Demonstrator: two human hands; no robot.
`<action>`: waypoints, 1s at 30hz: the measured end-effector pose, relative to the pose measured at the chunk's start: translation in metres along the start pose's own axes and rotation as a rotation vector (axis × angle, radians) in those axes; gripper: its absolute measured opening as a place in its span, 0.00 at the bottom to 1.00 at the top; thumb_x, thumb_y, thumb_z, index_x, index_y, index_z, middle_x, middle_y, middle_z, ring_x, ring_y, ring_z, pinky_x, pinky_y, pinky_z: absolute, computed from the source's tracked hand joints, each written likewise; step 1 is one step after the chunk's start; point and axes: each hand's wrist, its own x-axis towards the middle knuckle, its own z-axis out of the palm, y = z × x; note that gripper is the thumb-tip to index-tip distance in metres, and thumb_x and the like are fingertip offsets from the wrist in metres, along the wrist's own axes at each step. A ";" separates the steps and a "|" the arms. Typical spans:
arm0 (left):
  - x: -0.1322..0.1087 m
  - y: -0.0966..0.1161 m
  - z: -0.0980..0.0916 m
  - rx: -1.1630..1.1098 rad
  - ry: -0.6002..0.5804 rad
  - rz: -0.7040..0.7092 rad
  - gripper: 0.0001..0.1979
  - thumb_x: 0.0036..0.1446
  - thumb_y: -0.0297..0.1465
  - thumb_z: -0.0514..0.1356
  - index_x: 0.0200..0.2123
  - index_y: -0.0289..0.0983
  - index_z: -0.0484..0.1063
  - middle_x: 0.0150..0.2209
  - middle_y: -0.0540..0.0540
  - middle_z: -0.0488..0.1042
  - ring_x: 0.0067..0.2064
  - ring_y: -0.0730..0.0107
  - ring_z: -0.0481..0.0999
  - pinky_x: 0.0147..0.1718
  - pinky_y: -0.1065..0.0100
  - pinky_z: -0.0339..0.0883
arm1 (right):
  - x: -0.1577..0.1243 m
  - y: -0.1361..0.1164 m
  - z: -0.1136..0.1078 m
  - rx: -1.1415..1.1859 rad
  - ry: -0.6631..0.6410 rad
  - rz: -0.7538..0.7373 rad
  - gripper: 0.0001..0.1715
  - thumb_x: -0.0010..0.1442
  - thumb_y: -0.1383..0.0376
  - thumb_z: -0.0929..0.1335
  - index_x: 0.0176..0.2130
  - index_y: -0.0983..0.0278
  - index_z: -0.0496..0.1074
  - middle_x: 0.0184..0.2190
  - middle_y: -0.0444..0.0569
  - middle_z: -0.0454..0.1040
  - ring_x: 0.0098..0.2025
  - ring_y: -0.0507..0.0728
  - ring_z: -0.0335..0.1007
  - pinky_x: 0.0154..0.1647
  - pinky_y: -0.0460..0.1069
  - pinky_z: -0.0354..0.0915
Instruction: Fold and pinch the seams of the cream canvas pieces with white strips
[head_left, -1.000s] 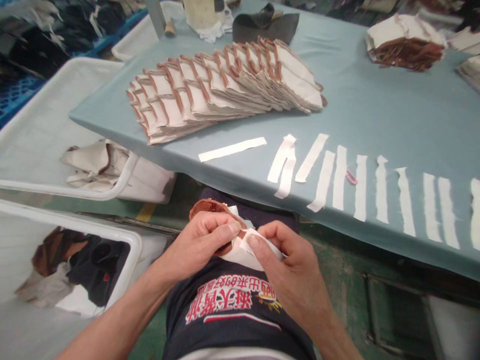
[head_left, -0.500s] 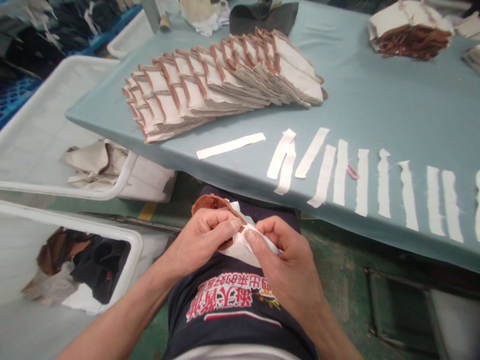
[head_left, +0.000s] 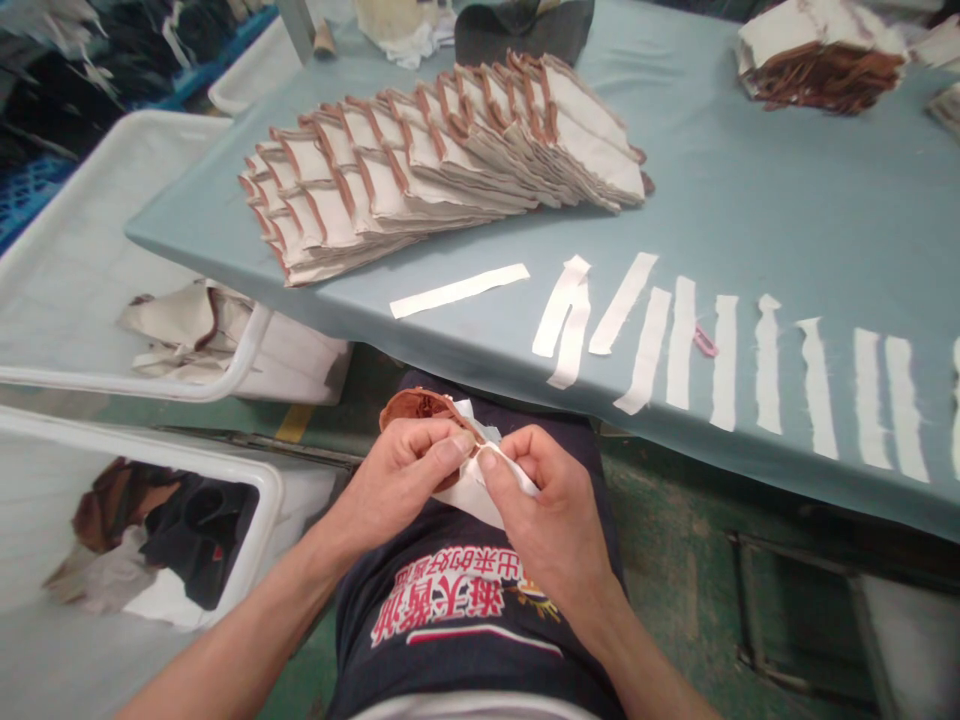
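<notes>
Over my lap, a brown and white sewn fabric piece is held between both hands. My left hand is closed on its brown edge, thumb pressed down near the seam. Pinched in my right hand is the white cloth part of the piece, close by the left thumb. The two thumbs nearly meet; the fingertips hide the exact spot they grip. White strips lie along the near edge of the table, several of them side by side, with a small pink clip-like object among them.
A fanned stack of white pieces with brown edging lies on the blue-green table. Another bundle is at the back right. White bins with fabric scraps stand at my left. A dark cap-like item sits behind the stack.
My right hand has shifted slightly left, closer to the left hand, and the white cloth in it has moved along. The left hand keeps its grip, nearly still.
</notes>
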 end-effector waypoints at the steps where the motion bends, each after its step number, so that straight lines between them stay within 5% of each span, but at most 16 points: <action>1: 0.000 -0.002 -0.001 0.004 0.004 0.008 0.22 0.65 0.41 0.59 0.22 0.37 0.60 0.20 0.57 0.52 0.22 0.79 0.48 0.21 0.72 0.42 | 0.000 0.000 0.001 -0.004 0.004 -0.003 0.17 0.59 0.49 0.66 0.27 0.58 0.66 0.16 0.39 0.64 0.19 0.52 0.57 0.20 0.46 0.50; 7: -0.003 -0.013 -0.007 0.033 0.018 0.040 0.21 0.67 0.43 0.55 0.26 0.34 0.68 0.22 0.54 0.60 0.24 0.77 0.53 0.22 0.72 0.47 | 0.001 0.000 0.002 -0.031 0.019 -0.013 0.17 0.59 0.50 0.67 0.27 0.58 0.67 0.16 0.38 0.64 0.19 0.52 0.57 0.21 0.46 0.50; 12: -0.008 -0.001 -0.004 0.147 0.037 0.052 0.11 0.58 0.35 0.61 0.31 0.32 0.74 0.27 0.49 0.71 0.29 0.73 0.66 0.29 0.72 0.60 | 0.001 0.000 0.002 -0.016 0.031 -0.057 0.16 0.59 0.52 0.67 0.27 0.58 0.66 0.16 0.38 0.63 0.19 0.52 0.55 0.20 0.46 0.49; 17: -0.014 0.009 0.006 0.389 0.074 0.110 0.10 0.63 0.32 0.58 0.33 0.33 0.75 0.29 0.49 0.75 0.31 0.71 0.70 0.31 0.71 0.63 | -0.002 0.006 0.001 0.057 0.030 -0.071 0.18 0.61 0.51 0.67 0.27 0.59 0.66 0.16 0.37 0.62 0.19 0.51 0.57 0.20 0.46 0.51; 25: -0.022 0.005 0.015 0.476 0.273 0.129 0.07 0.59 0.27 0.56 0.29 0.35 0.70 0.25 0.53 0.69 0.26 0.74 0.64 0.26 0.73 0.58 | -0.001 0.007 0.008 0.297 -0.158 -0.043 0.20 0.63 0.49 0.68 0.30 0.60 0.64 0.20 0.38 0.64 0.21 0.50 0.56 0.22 0.45 0.52; 30: -0.021 -0.001 0.011 0.285 0.219 0.115 0.08 0.60 0.31 0.56 0.28 0.36 0.68 0.24 0.54 0.63 0.26 0.74 0.60 0.26 0.72 0.55 | 0.005 0.010 0.008 0.553 -0.398 0.066 0.26 0.61 0.44 0.70 0.31 0.61 0.62 0.20 0.36 0.60 0.21 0.48 0.50 0.21 0.44 0.49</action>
